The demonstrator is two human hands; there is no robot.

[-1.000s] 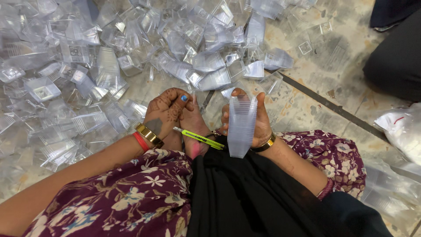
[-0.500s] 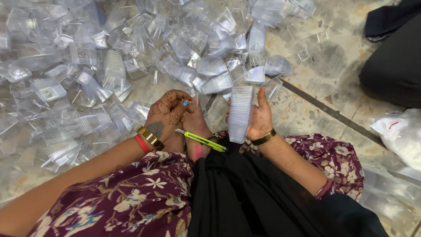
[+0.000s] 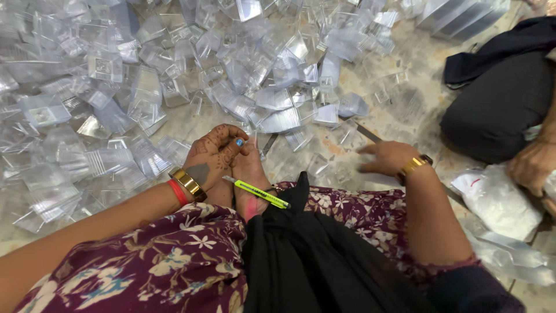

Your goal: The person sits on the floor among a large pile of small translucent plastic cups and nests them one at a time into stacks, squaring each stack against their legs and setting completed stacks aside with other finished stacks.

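My left hand (image 3: 213,155) rests on my bare foot (image 3: 250,174) with its fingers loosely bent and nothing in it. A yellow-green utility knife (image 3: 256,193) lies across the foot, just right of that hand. My right hand (image 3: 384,157), blurred, hovers palm down with fingers apart over the floor, empty. A big heap of clear plastic containers (image 3: 174,75) covers the floor in front of both hands. The nearest loose pieces (image 3: 301,138) lie between my hands.
Another person in dark clothes (image 3: 492,110) sits at the right, one hand (image 3: 530,165) by a white plastic bag (image 3: 497,200). Stacked clear containers (image 3: 463,14) stand at the top right. A dark strip (image 3: 370,134) runs across the tiled floor.
My right hand no longer holds the stack of clear containers it gripped upright; it has swung right and opened. The left hand has stayed on the foot.
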